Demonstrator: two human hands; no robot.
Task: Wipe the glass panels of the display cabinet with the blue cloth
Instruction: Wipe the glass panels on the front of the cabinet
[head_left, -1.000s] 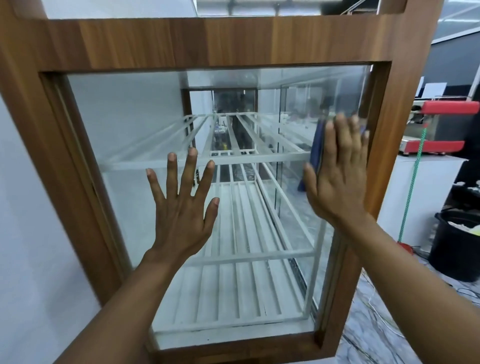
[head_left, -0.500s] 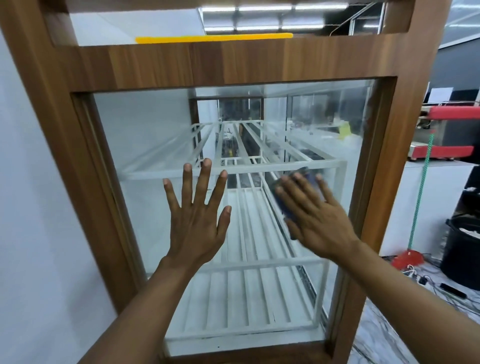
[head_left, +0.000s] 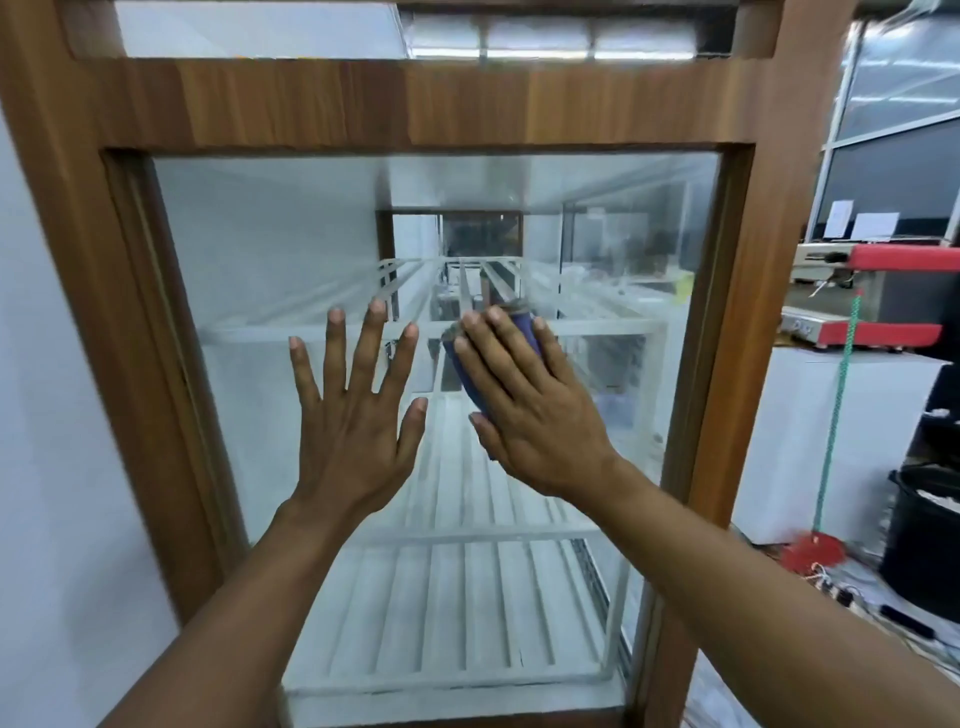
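- Sweeping in from the 2 o'clock corner of the pane, the right hand (head_left: 535, 410) has carried the blue cloth (head_left: 464, 376) leftward and now sits near the middle of the glass panel (head_left: 270, 249), just beside the left hand (head_left: 353, 415), which has hardly shifted.
- Right hand: fingers laid out flat and close together, palm pressing the cloth against the glass rather than gripping it. That flat press probably spreads the pressure so the cloth drags evenly.
- The cloth is trapped between that palm and the pane. Only blue edges peek out at the fingertips and along the 9 o'clock side of the hand.
- Left hand: fingers spread wide and straight, flat on the glass, holding nothing. It seems to be there to steady the person, and perhaps the cabinet, against the push of the wiping stroke.
- The wooden frame (head_left: 415, 104) surrounds this front pane; white slatted shelves (head_left: 467, 623) show through it, hazy, so the glass likely still carries a film.
- Judged from where the cloth lies, the stroke is mid-pane. The 7 o'clock corner and the strip under the left hand look not yet reached, and that hand would have to lift to let the cloth pass.
- Off at 3 to 4 o'clock, a red broom head (head_left: 810, 553) and a black bin (head_left: 924, 545) stand on the floor, well apart from the work.
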